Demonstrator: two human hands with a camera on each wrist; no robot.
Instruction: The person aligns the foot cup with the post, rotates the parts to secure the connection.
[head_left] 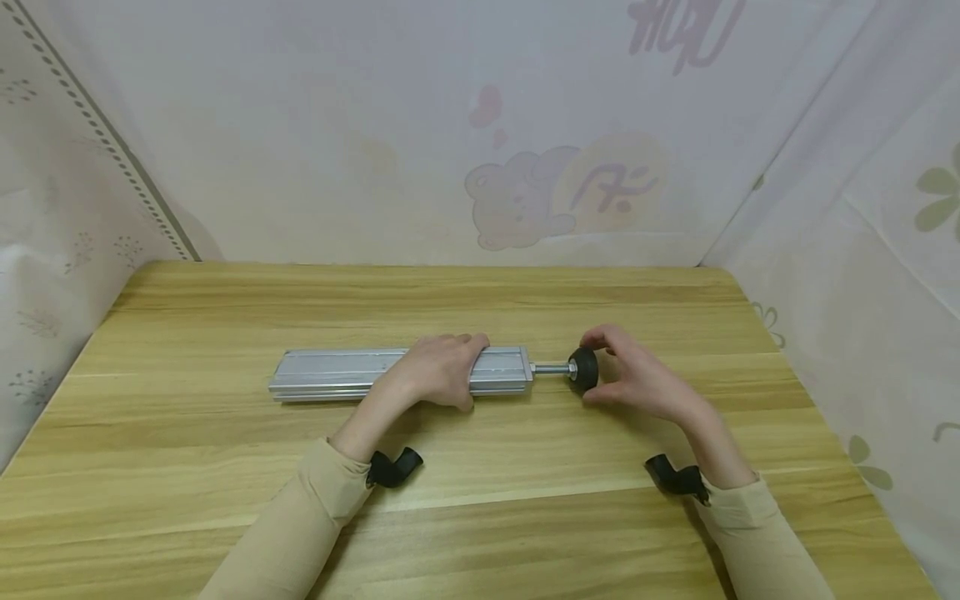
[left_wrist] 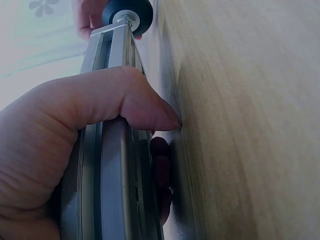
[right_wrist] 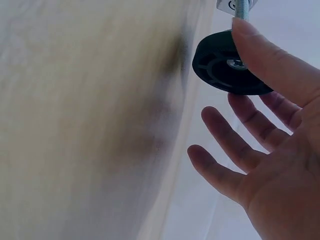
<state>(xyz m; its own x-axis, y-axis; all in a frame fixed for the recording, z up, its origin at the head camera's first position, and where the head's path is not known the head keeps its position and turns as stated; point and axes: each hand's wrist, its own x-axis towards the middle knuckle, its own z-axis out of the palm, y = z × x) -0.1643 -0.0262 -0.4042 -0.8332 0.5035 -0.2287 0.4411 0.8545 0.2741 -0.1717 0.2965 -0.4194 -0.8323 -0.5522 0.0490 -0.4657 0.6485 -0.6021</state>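
Note:
A silver aluminium profile [head_left: 322, 371] lies lengthwise across the wooden table. My left hand [head_left: 442, 372] grips it near its right end, thumb over the near side and fingers round the far side, as the left wrist view shows. From that end a threaded rod [head_left: 551, 368] sticks out, carrying a black leveling foot [head_left: 583, 369] with a round base. My right hand [head_left: 648, 382] holds the foot by its rim between thumb and forefingers. Seen in the right wrist view, the ribbed underside of the foot [right_wrist: 215, 67] faces the palm, and the lower fingers stand apart from it.
The wooden table [head_left: 480, 533] reaches back to a printed cloth [head_left: 337, 167] hanging behind it, with more cloth at both sides. A black wrist mount [head_left: 393, 468] is strapped at the left cuff, and another black mount [head_left: 675, 477] at the right.

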